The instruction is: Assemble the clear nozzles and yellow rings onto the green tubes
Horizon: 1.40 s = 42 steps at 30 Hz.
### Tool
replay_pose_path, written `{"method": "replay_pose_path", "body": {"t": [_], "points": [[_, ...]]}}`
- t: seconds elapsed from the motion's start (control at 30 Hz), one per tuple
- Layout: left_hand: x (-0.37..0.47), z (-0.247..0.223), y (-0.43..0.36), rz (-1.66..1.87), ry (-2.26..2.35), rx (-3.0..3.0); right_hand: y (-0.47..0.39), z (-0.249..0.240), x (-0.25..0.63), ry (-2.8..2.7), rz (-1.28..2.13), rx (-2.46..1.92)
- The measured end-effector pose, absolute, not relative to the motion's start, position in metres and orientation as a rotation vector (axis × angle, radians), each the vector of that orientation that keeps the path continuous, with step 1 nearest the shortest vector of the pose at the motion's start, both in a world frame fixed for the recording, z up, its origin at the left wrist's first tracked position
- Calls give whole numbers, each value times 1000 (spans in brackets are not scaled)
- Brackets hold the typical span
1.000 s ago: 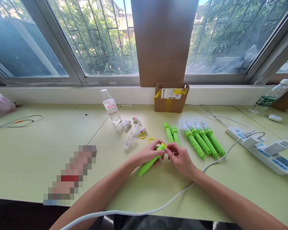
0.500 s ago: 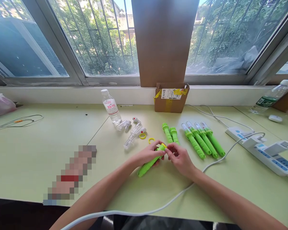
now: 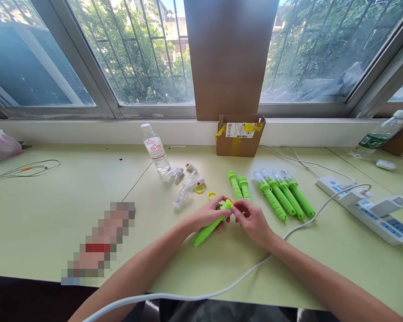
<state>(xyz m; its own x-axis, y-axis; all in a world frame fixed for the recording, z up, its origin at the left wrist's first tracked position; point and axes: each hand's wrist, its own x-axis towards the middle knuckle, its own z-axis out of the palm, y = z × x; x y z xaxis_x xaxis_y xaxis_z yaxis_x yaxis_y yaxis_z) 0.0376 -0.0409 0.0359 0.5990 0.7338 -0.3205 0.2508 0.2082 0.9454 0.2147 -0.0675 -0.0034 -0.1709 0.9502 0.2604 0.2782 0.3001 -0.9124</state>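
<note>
My left hand (image 3: 210, 214) is wrapped round a ribbed green plastic tube (image 3: 206, 231), which lies slanted with its threaded end up to the right. At that end sits a yellow ring (image 3: 229, 203), pinched by the fingertips of my right hand (image 3: 251, 219). Just beyond, two green tubes without clear tops (image 3: 239, 185) lie side by side. Two loose yellow rings (image 3: 199, 189) rest left of them. Clear plastic tops (image 3: 188, 185) with white and red parts lie in a small heap. To the right are several green tubes with clear tops (image 3: 284, 194) in a row.
A water bottle (image 3: 155, 150) stands behind the clear tops, near a cardboard box (image 3: 240, 138) by the wall. On the right are a power strip (image 3: 369, 214) with plugs and another bottle (image 3: 379, 134). A white cable (image 3: 228, 288) crosses the table in front of my hands.
Hardly anything differs. Both hands stay at the threaded end with the yellow ring, and the view has shifted very slightly.
</note>
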Motion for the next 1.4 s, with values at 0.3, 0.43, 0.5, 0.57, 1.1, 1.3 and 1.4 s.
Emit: {"method": "replay_pose_path", "body": {"t": [0.3, 0.43, 0.5, 0.57, 1.1, 1.3, 1.4], "points": [[38, 33, -40, 409, 935, 1361, -68, -3, 214, -1662, 914, -1125], [37, 33, -40, 405, 941, 1366, -68, -2, 214, -1667, 904, -1127], [37, 33, -39, 403, 934, 1366, -68, -2, 214, -1669, 906, -1127], [37, 33, -39, 402, 924, 1365, -67, -2, 214, -1669, 909, -1126], [38, 34, -41, 412, 912, 1361, -67, -3, 215, -1659, 914, -1149], [37, 33, -40, 405, 907, 1357, -67, -4, 215, -1659, 921, -1139], [37, 33, -39, 412, 891, 1363, -67, -4, 215, -1661, 923, -1136]]}}
